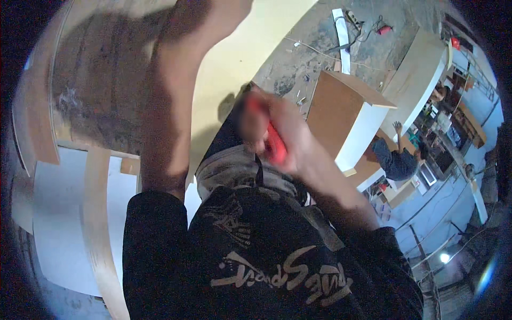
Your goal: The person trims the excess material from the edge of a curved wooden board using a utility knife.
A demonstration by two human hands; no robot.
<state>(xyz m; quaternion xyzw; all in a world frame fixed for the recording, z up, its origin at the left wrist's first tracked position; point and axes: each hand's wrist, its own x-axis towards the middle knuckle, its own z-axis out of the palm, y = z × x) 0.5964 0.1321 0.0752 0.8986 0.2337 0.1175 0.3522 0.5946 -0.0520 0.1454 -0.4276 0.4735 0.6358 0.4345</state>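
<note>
My right hand (277, 130) is closed around a red hand tool (274, 145) in front of my waist; motion blur hides what kind of tool it is. A dark strap hangs below it. My left forearm (176, 96) stretches up along a dark wooden panel (101, 80) toward the top edge. There my left hand (221, 9) is blurred and partly cut off, so its fingers cannot be made out. I wear a black printed shirt (256, 250) and grey trousers.
A pale yellow board (240, 48) lies beside the wooden panel. A white sheet (58, 224) and a curved wooden strip (98, 234) lie at the lower left. At the right are a white box cabinet with a brown side (346, 114), another person bending (397, 157), and floor debris with cables (352, 24).
</note>
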